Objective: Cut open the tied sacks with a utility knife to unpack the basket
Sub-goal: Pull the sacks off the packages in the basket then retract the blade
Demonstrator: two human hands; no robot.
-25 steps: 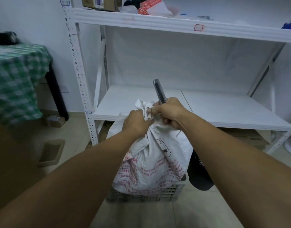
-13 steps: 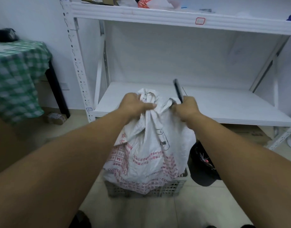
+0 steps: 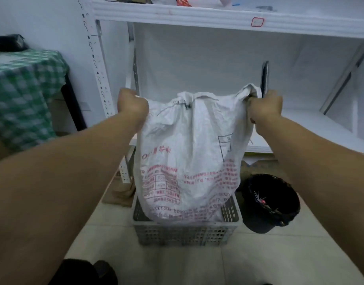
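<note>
Left grip (image 3: 132, 104): fist closed around the left top edge of the sack (image 3: 189, 151), knuckles away from us. Right grip (image 3: 265, 105): fist closed on the right top corner of the sack, and it also holds the utility knife (image 3: 265, 79). The knife stands nearly upright out of the top of the fist as a dark, narrow bar. We cannot tell whether the blade is extended.

The 2 grips are well apart, and the sack's top edge is stretched almost level between them. A short dark bit of cord or tie (image 3: 188, 105) sits on the fabric just below that edge, left of centre.

Sack: white woven plastic, heavily creased and bulging through the middle. Red print covers the lower half, with rows of small characters and a ruled table at lower left, too blurred to read. A thin dark outlined box is printed on the upper right. The lower end of the sack sits inside the basket (image 3: 185, 231); we cannot see whether it rests on the bottom.

Basket: grey perforated plastic crate on the tiled floor (image 3: 177, 264), directly below the grips.

Surroundings:
- A black lined bin (image 3: 269, 202) stands just beside the basket on the right.
- A white metal rack stands behind, with a lower shelf (image 3: 300, 128) and an upper shelf (image 3: 197, 16).
- A surface under a green checked cloth (image 3: 22, 89) is at far left.
</note>
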